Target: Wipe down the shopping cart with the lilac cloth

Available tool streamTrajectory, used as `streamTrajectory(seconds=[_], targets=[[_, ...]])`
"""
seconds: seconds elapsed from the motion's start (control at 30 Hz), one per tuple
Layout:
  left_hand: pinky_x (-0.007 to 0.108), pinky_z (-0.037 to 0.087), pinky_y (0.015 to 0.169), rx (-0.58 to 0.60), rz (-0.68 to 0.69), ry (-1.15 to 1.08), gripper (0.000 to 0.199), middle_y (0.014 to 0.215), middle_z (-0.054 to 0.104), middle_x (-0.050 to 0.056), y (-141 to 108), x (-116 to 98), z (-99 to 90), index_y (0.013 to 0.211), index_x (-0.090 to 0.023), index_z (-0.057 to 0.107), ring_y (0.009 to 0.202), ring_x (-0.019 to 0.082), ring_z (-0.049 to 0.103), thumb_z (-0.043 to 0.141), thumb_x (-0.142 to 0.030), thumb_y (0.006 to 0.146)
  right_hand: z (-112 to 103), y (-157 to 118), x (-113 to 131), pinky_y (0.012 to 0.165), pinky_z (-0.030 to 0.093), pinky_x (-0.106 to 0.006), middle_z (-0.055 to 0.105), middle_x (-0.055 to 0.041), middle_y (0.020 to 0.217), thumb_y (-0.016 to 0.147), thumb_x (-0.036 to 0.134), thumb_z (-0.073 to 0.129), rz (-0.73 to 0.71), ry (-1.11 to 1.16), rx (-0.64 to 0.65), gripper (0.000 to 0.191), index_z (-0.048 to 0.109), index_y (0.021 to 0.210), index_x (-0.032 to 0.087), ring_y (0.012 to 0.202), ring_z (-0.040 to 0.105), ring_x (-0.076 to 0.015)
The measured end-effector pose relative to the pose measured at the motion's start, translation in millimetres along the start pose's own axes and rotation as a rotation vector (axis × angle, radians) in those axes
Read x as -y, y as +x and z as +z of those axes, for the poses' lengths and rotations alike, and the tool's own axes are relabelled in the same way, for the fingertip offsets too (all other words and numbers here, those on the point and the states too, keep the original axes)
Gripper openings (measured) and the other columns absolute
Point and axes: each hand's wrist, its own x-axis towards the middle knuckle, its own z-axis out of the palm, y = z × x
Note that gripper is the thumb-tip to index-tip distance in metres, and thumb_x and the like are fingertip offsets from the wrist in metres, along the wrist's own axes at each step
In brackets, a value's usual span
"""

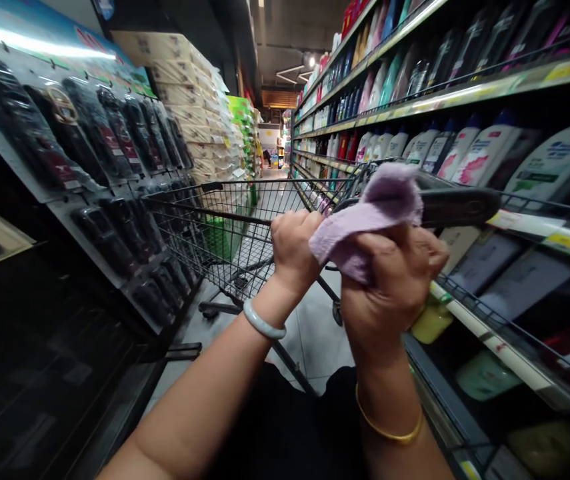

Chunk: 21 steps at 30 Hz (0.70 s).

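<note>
A black wire shopping cart [215, 207] stands in front of me, its basket stretching to the left. My left hand [297, 250], with a pale bangle [263, 321] at the wrist, is closed round the cart's handle bar. Beside it on the right, my right hand [389, 273] is closed round a light purple cloth [365, 220] and lies against the dark handle [457, 205]. Part of the cloth stands up above the fingers and hides some of the bar. A gold bangle [389, 427] circles the right wrist.
Shelves [539, 80] of shampoo bottles [489, 150] run close along the right. On the left hangs a rack of packaged belts [99, 133], with stacked packages [179, 100] beyond. The tiled aisle floor [285, 200] leads away between them.
</note>
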Motion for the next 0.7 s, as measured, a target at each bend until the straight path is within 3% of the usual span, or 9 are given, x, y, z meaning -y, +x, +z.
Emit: streamTrajectory(seconds=[0.13,0.17,0.3,0.43,0.53,0.6,0.7], targets=[[0.043,0.033,0.08,0.128,-0.02,0.007,0.052,0.086,0.07,0.011,7,-13,3.0,0.085,-0.022,0.065,0.087,0.028,0.061,0.035,-0.055,0.11,6,-1,-26,0.093,0.055,-0.044,0.074,-0.0059,0.116,0.093,0.027,0.076,0.043,-0.054,-0.307,0.014,0.075,0.106,0.024,0.111,0.071,-0.0263],[0.043,0.034,0.08,0.161,-0.016,0.004,0.053,0.088,0.071,0.011,9,-16,2.9,0.087,-0.022,0.066,0.089,0.028,0.062,0.032,-0.055,0.11,8,-2,-31,0.093,0.055,-0.045,0.073,-0.0069,0.116,0.095,0.027,0.073,0.055,-0.074,-0.319,0.012,0.075,0.106,0.022,0.111,0.071,-0.027],[0.04,0.039,0.079,0.331,0.076,-0.08,0.045,0.094,0.074,0.008,22,-14,-4.6,0.096,-0.022,0.07,0.092,0.025,0.066,0.036,-0.045,0.111,18,-10,-36,0.093,0.053,-0.043,0.077,-0.0079,0.115,0.094,0.023,0.073,0.062,-0.085,-0.117,0.006,0.077,0.098,0.024,0.108,0.065,-0.0259],[0.037,0.045,0.084,0.366,0.169,-0.138,0.046,0.111,0.077,0.009,40,22,-18.6,0.113,-0.021,0.074,0.102,0.025,0.068,0.034,-0.045,0.111,23,-14,-47,0.096,0.052,-0.044,0.075,-0.0084,0.114,0.092,0.024,0.074,0.117,-0.097,-0.115,0.01,0.076,0.102,0.024,0.108,0.063,-0.0268],[0.041,0.041,0.082,0.394,0.103,0.125,0.063,0.101,0.078,0.013,47,60,-23.0,0.094,-0.022,0.078,0.096,0.03,0.069,0.031,-0.061,0.108,26,-20,-49,0.098,0.051,-0.046,0.073,-0.0113,0.116,0.09,0.018,0.07,0.121,-0.138,-0.117,0.017,0.076,0.105,0.023,0.112,0.061,-0.0285],[0.04,0.037,0.073,0.479,0.008,0.247,0.077,0.087,0.077,0.015,47,79,-20.8,0.08,-0.021,0.076,0.084,0.031,0.068,0.021,-0.067,0.106,30,-26,-40,0.099,0.051,-0.044,0.073,-0.0106,0.117,0.088,0.012,0.066,0.097,-0.076,0.01,0.022,0.076,0.103,0.024,0.113,0.06,-0.0277],[0.038,0.028,0.065,0.499,-0.041,0.27,0.086,0.086,0.077,0.015,44,89,-13.9,0.079,-0.022,0.076,0.081,0.03,0.068,0.008,-0.07,0.105,35,-32,-25,0.099,0.052,-0.039,0.073,-0.0064,0.113,0.09,0.01,0.061,0.116,0.117,0.248,0.026,0.074,0.105,0.026,0.111,0.061,-0.0236]])
